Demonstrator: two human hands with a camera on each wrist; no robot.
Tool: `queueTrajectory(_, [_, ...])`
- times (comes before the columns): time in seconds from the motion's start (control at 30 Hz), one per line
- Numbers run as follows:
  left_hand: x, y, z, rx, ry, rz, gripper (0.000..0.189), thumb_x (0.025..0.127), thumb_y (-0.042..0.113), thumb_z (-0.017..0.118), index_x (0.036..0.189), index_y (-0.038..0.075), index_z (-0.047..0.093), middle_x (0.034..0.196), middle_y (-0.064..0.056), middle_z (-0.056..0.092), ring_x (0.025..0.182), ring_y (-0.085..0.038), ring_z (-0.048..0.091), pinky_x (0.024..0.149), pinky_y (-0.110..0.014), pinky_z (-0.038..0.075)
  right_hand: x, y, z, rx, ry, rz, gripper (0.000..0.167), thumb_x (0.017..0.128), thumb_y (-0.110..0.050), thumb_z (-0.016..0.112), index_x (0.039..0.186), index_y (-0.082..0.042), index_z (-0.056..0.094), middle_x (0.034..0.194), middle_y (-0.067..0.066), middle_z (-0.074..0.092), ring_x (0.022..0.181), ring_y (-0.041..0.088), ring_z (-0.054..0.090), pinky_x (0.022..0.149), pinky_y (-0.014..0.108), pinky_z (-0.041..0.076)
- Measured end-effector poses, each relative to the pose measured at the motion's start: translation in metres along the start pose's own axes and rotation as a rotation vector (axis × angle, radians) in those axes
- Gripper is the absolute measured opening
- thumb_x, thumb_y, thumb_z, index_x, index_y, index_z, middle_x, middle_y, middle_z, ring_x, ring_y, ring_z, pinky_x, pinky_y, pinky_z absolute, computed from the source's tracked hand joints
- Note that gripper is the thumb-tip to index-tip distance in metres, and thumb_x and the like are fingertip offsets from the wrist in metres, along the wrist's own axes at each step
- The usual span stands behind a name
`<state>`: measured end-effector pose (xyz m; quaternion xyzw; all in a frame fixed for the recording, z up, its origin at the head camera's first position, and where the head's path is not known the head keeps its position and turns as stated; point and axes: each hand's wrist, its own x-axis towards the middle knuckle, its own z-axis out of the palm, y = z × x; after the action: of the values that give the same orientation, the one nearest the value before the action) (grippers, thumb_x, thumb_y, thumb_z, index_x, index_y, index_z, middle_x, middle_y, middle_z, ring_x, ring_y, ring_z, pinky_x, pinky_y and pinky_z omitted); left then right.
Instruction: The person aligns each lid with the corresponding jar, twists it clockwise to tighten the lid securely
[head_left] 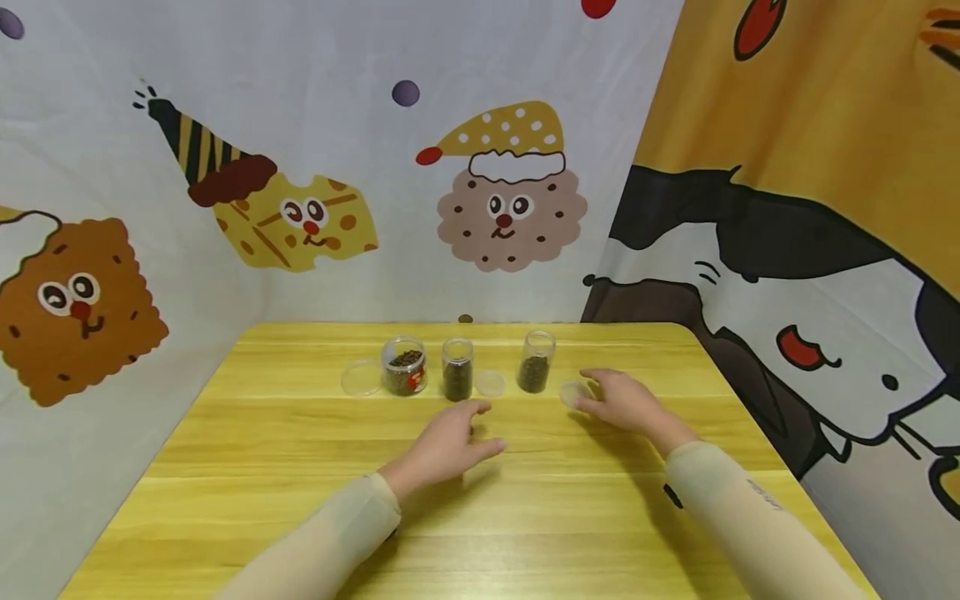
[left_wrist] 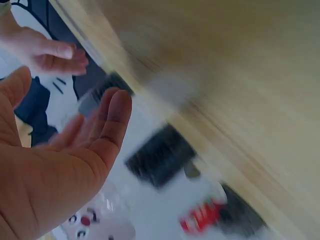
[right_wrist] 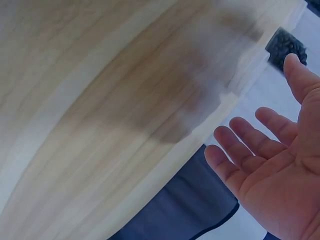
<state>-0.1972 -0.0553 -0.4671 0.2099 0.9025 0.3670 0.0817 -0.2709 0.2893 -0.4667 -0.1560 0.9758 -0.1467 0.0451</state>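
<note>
- we've got the right lid [head_left: 573, 393] lying flat on the table [head_left: 525, 533], right of the right jar [head_left: 538, 354]; the right hand [head_left: 626, 402] is right at it, fingers loose, no grasp, and we can't tell if it's touching.
- the left hand [head_left: 448, 450] is spread and holding nothing, just near of the middle jar [head_left: 457, 375].
- we'd guess the lid is thin, light and a bit slippery, so pinch it by the rim, thumb near side, fingers far side.
- the jars look stiff and smooth, maybe breakable if glass; we'd wrap the walls low, since the dark bits [head_left: 533, 377] sit there and with no lid on they'd spill if tipped.
- head view gives us the whole row, including the wide jar [head_left: 405, 383] on the left, but hides the palms.
- left wrist view is blurry but shows us the red label [left_wrist: 202, 217] bigger; right wrist view shows that palm bare.
</note>
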Motion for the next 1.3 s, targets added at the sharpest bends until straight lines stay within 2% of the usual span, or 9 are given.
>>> queueTrajectory(0.17, [0.043, 0.023, 0.022, -0.142, 0.067, -0.092, 0.089, 0.099, 0.052, 0.073, 0.163, 0.003, 0.037, 0.165, -0.020, 0.047, 0.145, -0.039, 0.054, 0.119, -0.055, 0.048, 0.003, -0.007, 0.005, -0.022, 0.003, -0.020, 0.070, 0.102, -0.043, 0.073, 0.153, 0.001, 0.055, 0.150, 0.027, 0.061, 0.137, 0.049, 0.059, 0.113, 0.065, 0.048])
queueTrajectory(0.3, [0.071, 0.036, 0.033, -0.240, 0.137, -0.169, 0.100, 0.097, 0.052, 0.076, 0.168, 0.004, 0.026, 0.170, -0.021, 0.036, 0.154, -0.040, 0.043, 0.123, -0.056, 0.043, 0.004, -0.009, 0.008, -0.041, 0.016, -0.023, 0.070, 0.101, -0.044, 0.074, 0.153, -0.001, 0.056, 0.151, 0.029, 0.059, 0.138, 0.050, 0.058, 0.113, 0.066, 0.048])
queueTrajectory(0.43, [0.095, 0.043, 0.041, -0.299, 0.193, -0.213, 0.106, 0.095, 0.052, 0.079, 0.170, 0.005, 0.020, 0.172, -0.022, 0.033, 0.156, -0.040, 0.039, 0.124, -0.057, 0.042, 0.004, -0.012, 0.010, -0.057, 0.022, -0.025, 0.073, 0.099, -0.045, 0.076, 0.154, -0.001, 0.054, 0.152, 0.029, 0.057, 0.137, 0.050, 0.059, 0.111, 0.066, 0.049])
queueTrajectory(0.57, [0.114, 0.044, 0.047, -0.315, 0.229, -0.259, 0.108, 0.093, 0.053, 0.081, 0.170, 0.008, 0.020, 0.173, -0.019, 0.032, 0.156, -0.038, 0.040, 0.123, -0.056, 0.043, 0.005, -0.017, 0.010, -0.066, 0.014, -0.025, 0.076, 0.100, -0.047, 0.074, 0.157, -0.003, 0.051, 0.154, 0.030, 0.055, 0.137, 0.050, 0.058, 0.111, 0.067, 0.050])
queueTrajectory(0.73, [0.128, 0.045, 0.053, -0.331, 0.269, -0.273, 0.108, 0.090, 0.048, 0.086, 0.168, 0.006, 0.024, 0.170, -0.020, 0.037, 0.154, -0.039, 0.044, 0.123, -0.056, 0.043, 0.005, -0.020, 0.011, -0.076, 0.005, -0.026, 0.077, 0.101, -0.047, 0.073, 0.159, -0.004, 0.049, 0.156, 0.030, 0.054, 0.137, 0.050, 0.058, 0.110, 0.067, 0.050])
queueTrajectory(0.93, [0.140, 0.041, 0.060, -0.350, 0.285, -0.273, 0.107, 0.088, 0.043, 0.090, 0.167, 0.007, 0.027, 0.166, -0.018, 0.042, 0.151, -0.038, 0.047, 0.122, -0.055, 0.044, 0.005, -0.021, 0.011, -0.087, 0.005, -0.031, 0.077, 0.100, -0.047, 0.074, 0.160, -0.005, 0.048, 0.156, 0.029, 0.053, 0.138, 0.050, 0.058, 0.110, 0.067, 0.050])
queueTrajectory(1.1, [0.143, 0.038, 0.066, -0.321, 0.295, -0.286, 0.099, 0.088, 0.044, 0.089, 0.163, 0.008, 0.035, 0.161, -0.016, 0.049, 0.148, -0.037, 0.052, 0.120, -0.055, 0.047, 0.006, -0.020, 0.012, -0.097, 0.002, -0.040, 0.077, 0.100, -0.046, 0.075, 0.160, -0.006, 0.048, 0.155, 0.029, 0.054, 0.136, 0.050, 0.059, 0.109, 0.067, 0.051])
queueTrajectory(1.3, [0.144, 0.041, 0.070, -0.294, 0.303, -0.275, 0.091, 0.090, 0.041, 0.089, 0.159, 0.007, 0.041, 0.156, -0.018, 0.055, 0.143, -0.038, 0.057, 0.116, -0.055, 0.050, 0.007, -0.018, 0.016, -0.106, -0.001, -0.047, 0.073, 0.101, -0.045, 0.075, 0.158, -0.006, 0.051, 0.154, 0.029, 0.055, 0.135, 0.049, 0.060, 0.108, 0.066, 0.052])
